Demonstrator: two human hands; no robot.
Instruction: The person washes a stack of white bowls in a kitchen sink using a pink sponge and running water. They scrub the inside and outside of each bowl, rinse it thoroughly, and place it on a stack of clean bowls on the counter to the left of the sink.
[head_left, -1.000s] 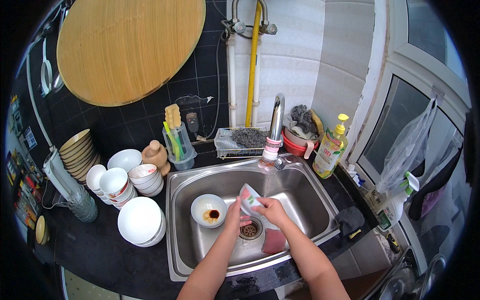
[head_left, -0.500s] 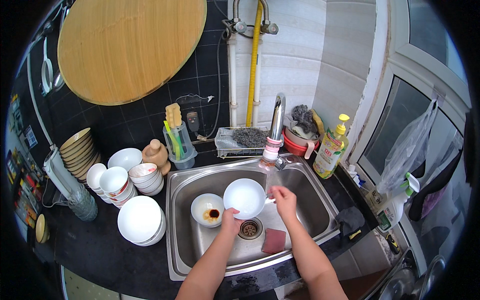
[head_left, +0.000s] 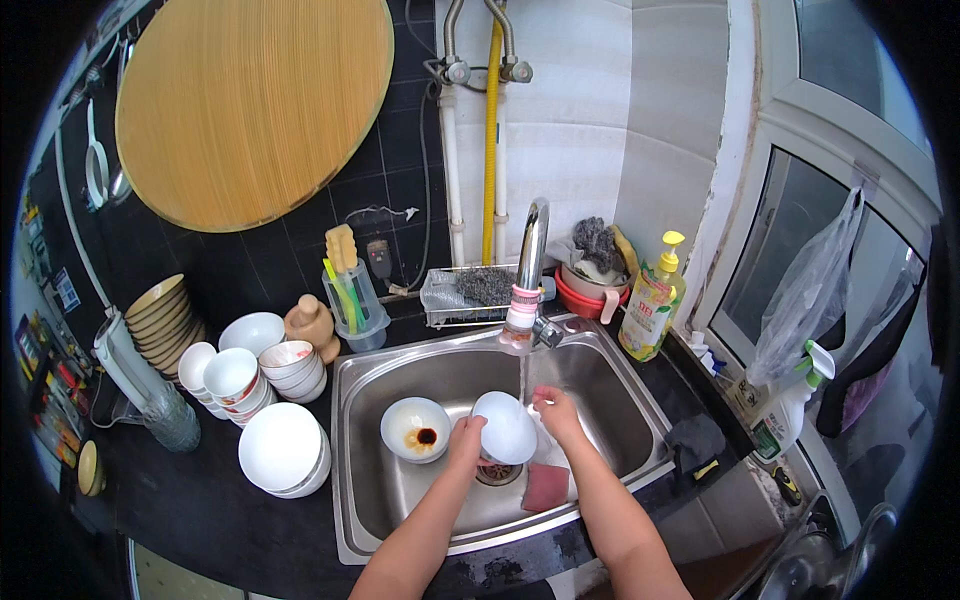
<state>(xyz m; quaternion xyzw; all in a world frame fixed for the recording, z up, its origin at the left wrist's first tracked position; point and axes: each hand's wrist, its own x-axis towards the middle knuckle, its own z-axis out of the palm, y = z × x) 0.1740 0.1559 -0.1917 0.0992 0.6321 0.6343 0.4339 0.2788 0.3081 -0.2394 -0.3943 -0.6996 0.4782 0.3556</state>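
Over the steel sink, my left hand grips a white bowl by its left edge, and the bowl is tipped on its side. My right hand is just right of the bowl, fingers curled in beside the running water; whether something small is in them is unclear. A second white bowl with dark brown sauce in it rests on the sink floor at the left. Below the held bowl, a reddish-brown scouring pad lies beside the partly covered drain.
The faucet rises behind the sink. Left on the counter are stacked white bowls, patterned bowls and tan bowls. A yellow-capped soap bottle, a dark cloth and a spray bottle stand or lie at right.
The held bowl has tipped from facing up to a steeper tilt and shifted slightly down. My right hand has moved a little left and down. The whole view has turned slightly.
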